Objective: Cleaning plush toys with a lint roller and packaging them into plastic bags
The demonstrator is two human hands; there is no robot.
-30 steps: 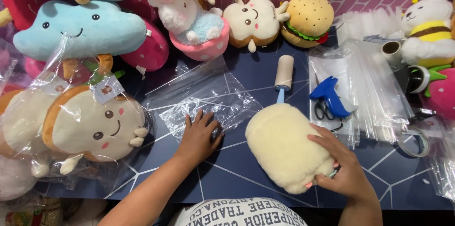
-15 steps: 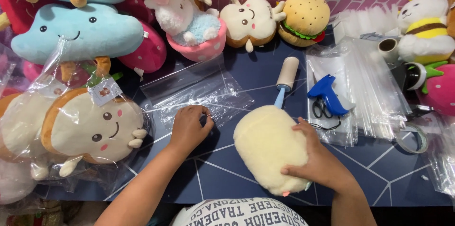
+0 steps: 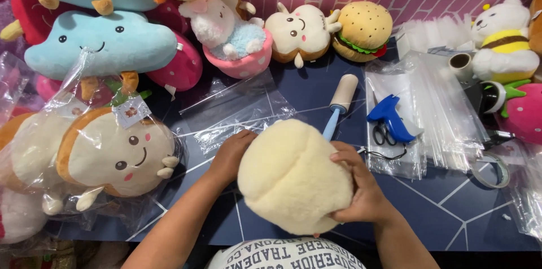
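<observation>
Cream plush toy (image 3: pixel 293 176), rounded and fuzzy, was held near table's front edge between both hands. Right hand (image 3: pixel 361 187) was clamped on its right side, fingers curled over top and under. Left hand (image 3: pixel 230 155) was pressed on its left edge; finger spread hidden behind plush. Beyond left hand, one clear plastic bag (image 3: pixel 237 112) lay flat, crinkled. At left, one toast-shaped plush (image 3: pixel 116 153) was sealed in bag. Farther, one lint roller (image 3: pixel 340 101), one blue tagging gun (image 3: pixel 390 118), one burger plush (image 3: pixel 362 29).
</observation>
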